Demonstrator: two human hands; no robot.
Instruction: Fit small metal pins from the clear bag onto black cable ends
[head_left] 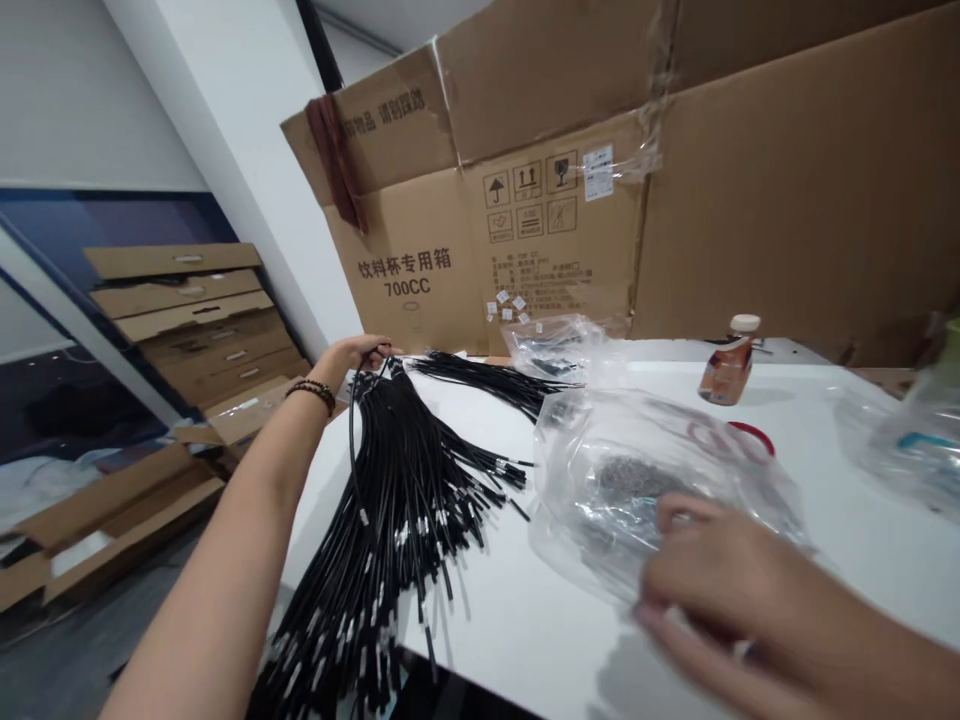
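1. Black cords lie in a thick bundle across the near-left part of the white table, their lower ends hanging past the table's front edge and running out of view at the bottom.
2. The left hand is closed on the far end of that bundle, at the table's left edge; its fingertips are hidden among the cords, and a dark bead bracelet sits on the wrist.
3. The right hand rests on a clear plastic bag at the near right. It is blurred and cut off by the lower edge, so I cannot tell whether it pinches the plastic or only lies on it with bent fingers.
4. Greyish contents show through the bag, too hazy to identify; a red rim peeks out behind it.
5. A second, smaller bundle of cords fans out further back, just beside another crumpled clear bag.
6. A small brown bottle with a pale cap stands upright toward the back right; more clear plastic at the right edge is cut off and unclear.
7. Large cardboard boxes printed with "700CC" wall off the back of the table.
8. To the left, flattened cardboard sheets lean and lie on the floor beside a white wall.
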